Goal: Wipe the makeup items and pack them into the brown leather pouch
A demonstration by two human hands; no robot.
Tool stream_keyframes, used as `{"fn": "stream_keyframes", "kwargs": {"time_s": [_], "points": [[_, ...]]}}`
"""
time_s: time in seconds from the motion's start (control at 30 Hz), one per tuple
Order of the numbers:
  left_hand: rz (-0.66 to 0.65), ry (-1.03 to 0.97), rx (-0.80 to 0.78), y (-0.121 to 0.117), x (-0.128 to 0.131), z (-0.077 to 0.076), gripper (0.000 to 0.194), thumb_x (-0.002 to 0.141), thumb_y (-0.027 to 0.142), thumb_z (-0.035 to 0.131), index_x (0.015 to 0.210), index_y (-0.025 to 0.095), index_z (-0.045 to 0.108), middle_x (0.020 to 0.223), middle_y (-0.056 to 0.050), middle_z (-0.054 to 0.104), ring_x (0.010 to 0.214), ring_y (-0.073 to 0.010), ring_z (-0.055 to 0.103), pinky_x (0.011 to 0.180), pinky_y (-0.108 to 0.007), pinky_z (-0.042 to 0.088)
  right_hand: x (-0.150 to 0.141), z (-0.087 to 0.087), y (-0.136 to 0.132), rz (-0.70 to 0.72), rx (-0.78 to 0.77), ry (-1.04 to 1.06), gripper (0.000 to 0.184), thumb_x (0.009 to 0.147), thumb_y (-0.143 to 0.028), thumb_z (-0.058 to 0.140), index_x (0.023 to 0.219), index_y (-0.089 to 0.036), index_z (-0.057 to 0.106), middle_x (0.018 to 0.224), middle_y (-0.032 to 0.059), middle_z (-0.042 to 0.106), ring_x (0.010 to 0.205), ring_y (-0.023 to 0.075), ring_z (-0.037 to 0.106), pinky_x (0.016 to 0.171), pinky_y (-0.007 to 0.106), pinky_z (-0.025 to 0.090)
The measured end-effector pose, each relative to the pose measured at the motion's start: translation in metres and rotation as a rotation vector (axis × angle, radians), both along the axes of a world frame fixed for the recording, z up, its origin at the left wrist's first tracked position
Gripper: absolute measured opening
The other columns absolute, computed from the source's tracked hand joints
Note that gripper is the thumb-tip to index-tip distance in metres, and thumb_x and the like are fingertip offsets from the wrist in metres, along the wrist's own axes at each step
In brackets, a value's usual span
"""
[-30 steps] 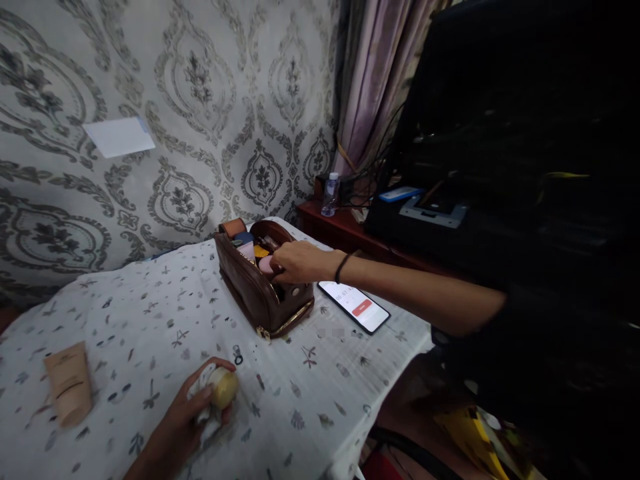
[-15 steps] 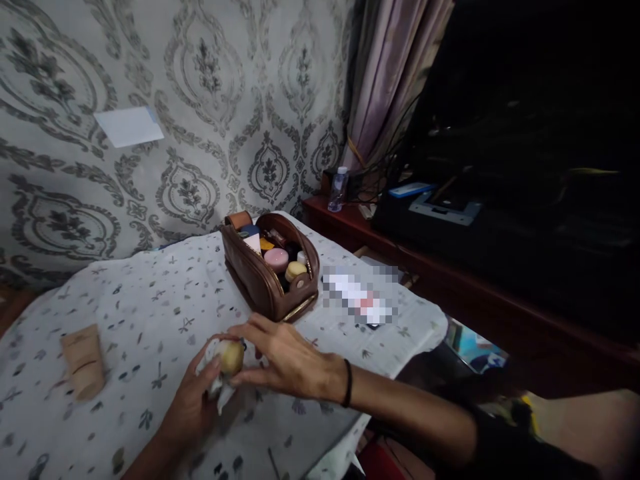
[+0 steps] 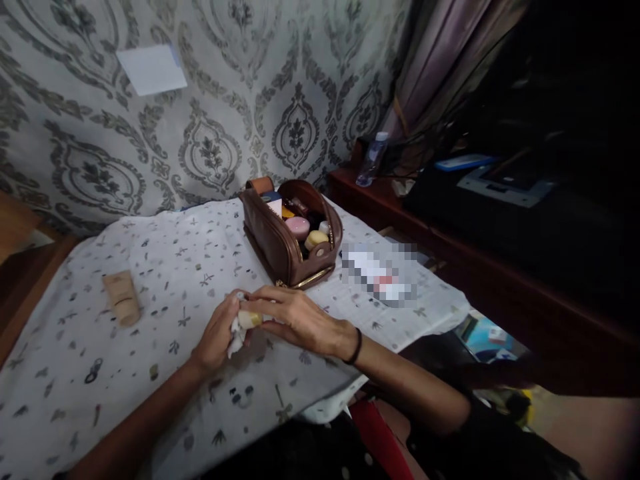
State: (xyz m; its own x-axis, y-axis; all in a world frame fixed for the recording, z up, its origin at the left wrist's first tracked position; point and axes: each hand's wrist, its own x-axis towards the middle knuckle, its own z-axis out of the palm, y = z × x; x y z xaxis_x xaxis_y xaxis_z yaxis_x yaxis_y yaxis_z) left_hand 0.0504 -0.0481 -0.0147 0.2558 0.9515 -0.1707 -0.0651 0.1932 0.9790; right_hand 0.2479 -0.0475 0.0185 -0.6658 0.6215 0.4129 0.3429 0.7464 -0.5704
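My left hand [image 3: 219, 328] is closed around a crumpled white tissue [image 3: 236, 339], which is pressed against a small pale yellow round container [image 3: 250, 319]. From the other side, my right hand [image 3: 300, 319] grips the same container between thumb and fingers. Its exact kind is hard to make out. Just beyond my hands stands an unzipped brown leather toiletry bag [image 3: 270, 243]. Inside it show a pink round container [image 3: 297, 228], a yellow round container [image 3: 317, 240] and other small items. A beige squeeze tube [image 3: 122, 297] lies on the cloth to the left.
The white patterned cloth [image 3: 170, 267] covers the table. A blurred-out flat object [image 3: 377, 273] lies right of the bag. A clear bottle [image 3: 372, 160] stands on the dark red wooden furniture [image 3: 345, 180] behind. White paper [image 3: 153, 70] is on the patterned wall.
The camera view has shifted, so the bag and tube appear higher and further right. The yellow container has turned on its side between my hands, and both hands keep hold.
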Motion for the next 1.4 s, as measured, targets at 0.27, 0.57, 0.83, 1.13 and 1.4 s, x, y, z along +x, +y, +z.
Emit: {"fn": "stream_keyframes", "kwargs": {"time_s": [0.27,0.57,0.83,1.13,1.4], "points": [[0.019,0.038,-0.162,-0.004,0.006,0.008,0.068,0.073,0.085,0.055,0.074,0.017,0.057,0.044,0.004,0.052,0.033,-0.0083,0.043,0.033,-0.019,0.032,-0.009,-0.013,-0.002,-0.131,-0.027,0.187,0.030,0.093,-0.033,0.066,0.117,-0.016,0.060,0.104,0.0078,0.066,0.091,0.0173,0.064,0.079,0.030,0.057],[-0.095,0.116,-0.150,-0.009,-0.002,-0.009,0.066,0.085,0.078,0.047,0.114,0.019,0.055,0.048,0.008,0.050,0.036,-0.0088,0.036,0.037,-0.019,0.023,0.055,0.048,0.037,-0.556,0.213,0.147,0.035,0.095,-0.032,0.062,0.126,-0.017,0.059,0.109,0.0095,0.063,0.093,0.0204,0.062,0.080,0.031,0.050],[-0.071,0.136,-0.164,-0.010,0.002,-0.007,0.064,0.082,0.079,0.050,0.108,0.021,0.053,0.049,0.008,0.049,0.038,-0.0091,0.037,0.039,-0.019,0.024,0.067,0.079,0.078,-0.631,0.083,-0.411,0.032,0.088,-0.021,0.066,0.118,-0.011,0.061,0.103,0.0110,0.069,0.095,0.0221,0.061,0.076,0.028,0.040],[-0.079,0.094,-0.228,-0.008,-0.002,-0.018,0.068,0.074,0.084,0.056,0.103,0.022,0.054,0.049,0.008,0.046,0.039,-0.0072,0.031,0.040,-0.017,0.020,0.062,0.074,0.091,-0.499,0.110,-0.630,0.023,0.085,-0.016,0.061,0.107,-0.016,0.069,0.099,0.0099,0.071,0.096,0.0239,0.061,0.077,0.030,0.036],[-0.057,0.111,-0.242,-0.007,0.001,-0.018,0.070,0.069,0.087,0.057,0.096,0.022,0.059,0.048,0.006,0.046,0.039,-0.0081,0.033,0.039,-0.018,0.023,0.065,0.077,0.093,-0.465,0.079,-0.599,0.031,0.084,-0.018,0.064,0.114,-0.016,0.068,0.103,0.0108,0.071,0.098,0.0241,0.063,0.077,0.030,0.039]]}}
